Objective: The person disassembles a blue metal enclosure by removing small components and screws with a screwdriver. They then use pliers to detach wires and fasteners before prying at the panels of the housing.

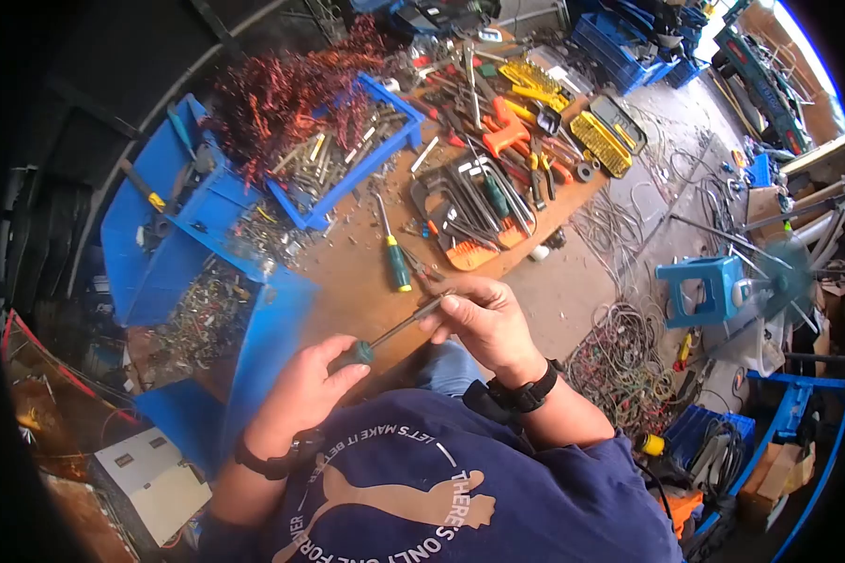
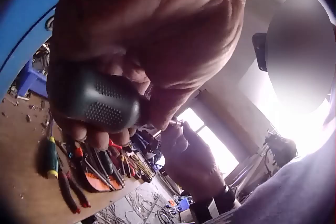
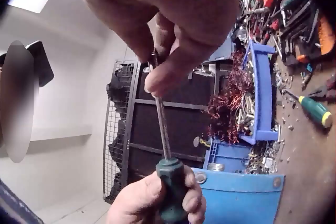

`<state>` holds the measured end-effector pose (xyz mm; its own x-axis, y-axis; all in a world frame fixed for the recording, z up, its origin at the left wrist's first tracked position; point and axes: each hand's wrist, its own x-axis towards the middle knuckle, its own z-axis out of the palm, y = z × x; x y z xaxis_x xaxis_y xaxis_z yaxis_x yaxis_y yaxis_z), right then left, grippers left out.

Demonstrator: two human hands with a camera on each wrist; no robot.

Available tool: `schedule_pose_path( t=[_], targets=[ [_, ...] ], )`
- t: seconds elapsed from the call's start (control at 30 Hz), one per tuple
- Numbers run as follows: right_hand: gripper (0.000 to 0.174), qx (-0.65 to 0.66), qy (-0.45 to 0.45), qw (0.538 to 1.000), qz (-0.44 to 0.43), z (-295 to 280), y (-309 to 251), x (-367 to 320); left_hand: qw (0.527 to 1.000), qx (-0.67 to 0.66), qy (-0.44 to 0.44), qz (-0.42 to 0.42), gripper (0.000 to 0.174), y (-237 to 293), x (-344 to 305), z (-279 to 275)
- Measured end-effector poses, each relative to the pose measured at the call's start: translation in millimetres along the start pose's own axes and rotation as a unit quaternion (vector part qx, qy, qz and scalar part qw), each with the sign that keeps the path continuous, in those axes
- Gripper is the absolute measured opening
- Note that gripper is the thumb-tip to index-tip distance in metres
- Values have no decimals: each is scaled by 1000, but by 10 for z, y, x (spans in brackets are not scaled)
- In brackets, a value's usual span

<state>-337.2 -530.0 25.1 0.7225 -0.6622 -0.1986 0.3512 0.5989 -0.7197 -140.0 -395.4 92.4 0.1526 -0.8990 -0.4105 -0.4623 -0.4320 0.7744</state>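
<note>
A screwdriver with a dark green handle (image 3: 172,184) and a metal shaft (image 3: 164,127) spans both hands in front of the shirt. My left hand (image 1: 312,377) wraps its fingers around the handle, whose dimpled grip faces the left wrist camera. Thumb and fingers of my right hand (image 1: 483,324) pinch the far end of the shaft, hiding most of the tip. Beyond the hands, a green and yellow screwdriver (image 1: 397,265) lies on the wooden table (image 1: 343,267). Red-tipped pliers (image 2: 72,192) lie beside it.
A blue tray (image 1: 324,202) holds metal pieces and reddish wire (image 1: 291,103). Blue bins (image 1: 150,253) stand left. Hex keys (image 1: 474,202), an orange-handled tool (image 1: 507,127) and a yellow bit case (image 1: 603,141) crowd the table's far right. A blue stool (image 1: 702,286) and tangled cables (image 1: 620,361) are on the floor.
</note>
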Motion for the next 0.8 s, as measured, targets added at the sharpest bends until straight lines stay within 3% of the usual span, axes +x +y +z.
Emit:
schedule_pose_path(
  t=[0.1,0.23,0.43,0.47,0.53,0.6,0.67,0.7,0.77,0.8],
  targets=[
    [25,50,-31,998,-14,73,-142,77,1000,4,27,12,24,165,-73,-88],
    [22,-65,-45,995,-63,203,-291,210,997,-1,72,17,24,186,-133,-136],
    [22,-76,-86,988,-101,335,-366,345,997,-21,70,-23,23,333,-266,-205],
    [17,-47,-50,996,-53,379,-442,326,997,-31,67,-36,23,324,-291,-227],
    [17,15,-42,985,-170,278,-610,451,994,-18,83,-64,23,333,-374,-268],
    [19,47,-8,983,-180,92,-875,563,993,-12,88,-76,21,198,-503,-297],
    [18,-169,75,969,-166,-126,-965,694,993,-17,93,-75,21,196,-617,-325],
    [17,-296,106,936,-158,-269,-928,796,990,-11,103,-93,22,176,-666,-336],
    [15,-515,65,849,-102,-760,-661,1015,984,-29,121,-124,23,281,-716,-369],
    [15,-615,87,775,-120,-955,-462,1075,984,6,129,-120,25,250,-757,-387]
  ],
)
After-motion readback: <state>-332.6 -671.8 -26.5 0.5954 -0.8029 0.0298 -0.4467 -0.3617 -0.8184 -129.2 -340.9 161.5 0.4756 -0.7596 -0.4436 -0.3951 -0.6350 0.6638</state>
